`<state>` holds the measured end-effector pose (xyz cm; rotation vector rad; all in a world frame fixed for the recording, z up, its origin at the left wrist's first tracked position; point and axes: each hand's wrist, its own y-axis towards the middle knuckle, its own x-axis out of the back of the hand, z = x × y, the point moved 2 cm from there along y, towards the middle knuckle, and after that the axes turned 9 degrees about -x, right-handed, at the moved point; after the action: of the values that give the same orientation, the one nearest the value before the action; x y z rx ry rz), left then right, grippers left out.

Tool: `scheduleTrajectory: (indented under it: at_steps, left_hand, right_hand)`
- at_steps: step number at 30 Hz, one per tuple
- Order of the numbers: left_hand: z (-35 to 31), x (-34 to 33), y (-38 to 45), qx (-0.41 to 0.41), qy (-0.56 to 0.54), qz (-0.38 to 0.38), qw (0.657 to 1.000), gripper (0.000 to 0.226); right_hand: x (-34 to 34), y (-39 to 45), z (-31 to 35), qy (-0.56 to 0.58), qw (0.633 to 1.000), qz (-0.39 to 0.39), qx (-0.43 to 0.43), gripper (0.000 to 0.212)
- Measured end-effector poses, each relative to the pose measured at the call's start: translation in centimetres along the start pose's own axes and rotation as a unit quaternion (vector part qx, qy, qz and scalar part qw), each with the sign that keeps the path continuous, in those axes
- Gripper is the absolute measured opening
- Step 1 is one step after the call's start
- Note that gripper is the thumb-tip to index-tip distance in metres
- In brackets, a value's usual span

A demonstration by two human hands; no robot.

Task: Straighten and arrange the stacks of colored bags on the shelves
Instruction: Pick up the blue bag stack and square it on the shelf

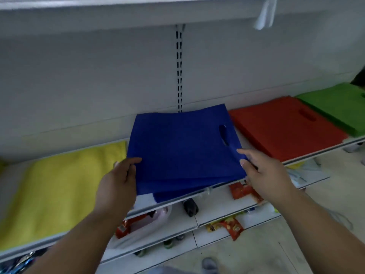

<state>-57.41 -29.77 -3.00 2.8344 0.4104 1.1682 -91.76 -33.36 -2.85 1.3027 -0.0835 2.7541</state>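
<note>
White metal shelving fills my view, with a slotted upright [179,72] running down its pale back panel and the shelf [221,187] I work at crossing at a slant. My left hand [118,180] pinches the near left edge of the blue bag stack [177,149], thumb on top and fingers curled beneath. My right hand [262,171] grips the near right corner of the same stack, thumb and forefinger lying on the top bag, the other fingers tucked under. The stack sits at mid-shelf, tilted so its near edge hangs over the shelf lip. Its layers are fanned, lower bags peeking out at the near edge. An oval handle slot [223,134] is cut near its right side.

Just left of it lies the yellow bag stack [59,190], blurred at this angle. To the right, apart from the blue, lies the red bag stack [284,127], and the green bag stack [339,107] overlaps its far edge. Below, lower shelves hold snack packets [231,226] and a dark bottle [190,208].
</note>
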Motion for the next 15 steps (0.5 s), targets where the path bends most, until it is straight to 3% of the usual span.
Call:
scheduleTrajectory:
  at_steps: [7, 15]
  left_hand:
    - [-3.2, -4.8, 0.0, 0.064, 0.108, 0.061, 0.99, 0.038]
    - [-3.3, -6.7, -0.4, 0.074, 0.206, 0.094, 0.971, 0.045]
  right_hand:
    - [0.4, 6.1, -3.0, -0.08, 0.986, 0.14, 0.027, 0.044]
    - [-0.1, 8.1, -2.6, -0.237, 0.958, 0.163, 0.02, 0.057]
